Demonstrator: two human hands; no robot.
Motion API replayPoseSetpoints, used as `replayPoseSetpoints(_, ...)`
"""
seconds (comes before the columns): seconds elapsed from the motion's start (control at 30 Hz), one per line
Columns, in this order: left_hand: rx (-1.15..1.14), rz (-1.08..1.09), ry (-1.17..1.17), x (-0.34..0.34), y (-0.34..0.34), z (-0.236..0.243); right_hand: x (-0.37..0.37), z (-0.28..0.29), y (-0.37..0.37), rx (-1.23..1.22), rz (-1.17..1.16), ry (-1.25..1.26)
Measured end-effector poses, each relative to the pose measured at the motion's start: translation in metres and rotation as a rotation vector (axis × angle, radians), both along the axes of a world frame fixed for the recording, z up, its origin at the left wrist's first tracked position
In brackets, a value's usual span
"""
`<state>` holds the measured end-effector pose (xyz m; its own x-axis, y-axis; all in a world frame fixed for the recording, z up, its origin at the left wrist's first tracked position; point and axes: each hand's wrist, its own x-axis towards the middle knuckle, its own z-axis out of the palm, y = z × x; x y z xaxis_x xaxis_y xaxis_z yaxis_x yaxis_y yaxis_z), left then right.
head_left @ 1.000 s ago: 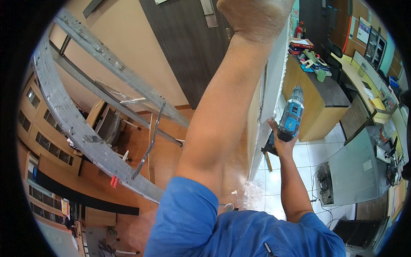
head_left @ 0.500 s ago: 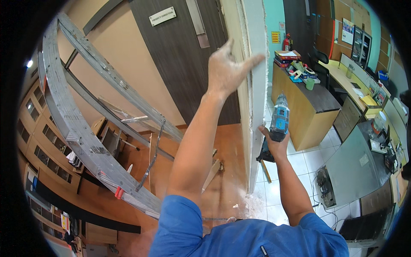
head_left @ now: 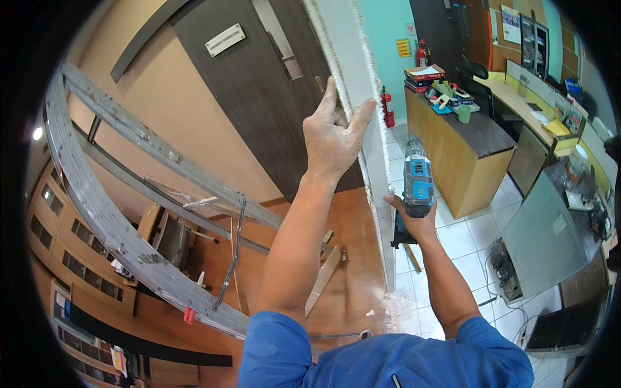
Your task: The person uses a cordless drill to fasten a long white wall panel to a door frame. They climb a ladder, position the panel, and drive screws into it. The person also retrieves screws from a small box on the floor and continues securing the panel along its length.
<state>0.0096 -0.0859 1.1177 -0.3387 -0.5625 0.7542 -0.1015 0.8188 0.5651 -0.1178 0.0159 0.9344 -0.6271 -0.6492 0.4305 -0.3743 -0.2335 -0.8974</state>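
My left hand (head_left: 333, 139), dusted white, is raised at the rough white edge of a narrow wall panel (head_left: 381, 229), with its thumb and fingers on either side of the edge, gripping it. My right hand (head_left: 420, 220) holds a blue and black cordless drill (head_left: 418, 181) upright beside the panel's right face, lower than my left hand, its metal chuck at the top. White rubble (head_left: 398, 310) lies on the floor at the foot of the panel.
An aluminium ladder (head_left: 136, 239) stands at the left, before a dark wooden door (head_left: 233, 97) and loose boards (head_left: 323, 278). At the right are a wooden counter (head_left: 479, 181) with clutter, a desk (head_left: 530, 110), a grey panel (head_left: 543, 226), cables (head_left: 524, 323) and red extinguishers (head_left: 388, 107).
My left hand has come down from high overhead to grasp the panel's edge. The drill has stayed in my right hand, shifting slightly. The view has tilted, showing more of the door.
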Motion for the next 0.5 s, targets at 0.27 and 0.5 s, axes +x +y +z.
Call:
replayPoseSetpoints(0.27, 0.05, 0.002, 0.001, -0.007, 0.014, -0.025, -0.013, 0.015, 0.001, -0.022, 0.171, -0.002)
replayPoseSetpoints(0.5, 0.078, 0.014, -0.032, -0.004, 0.007, -0.03, -0.023, 0.04, -0.01, 0.009, 0.206, -0.02)
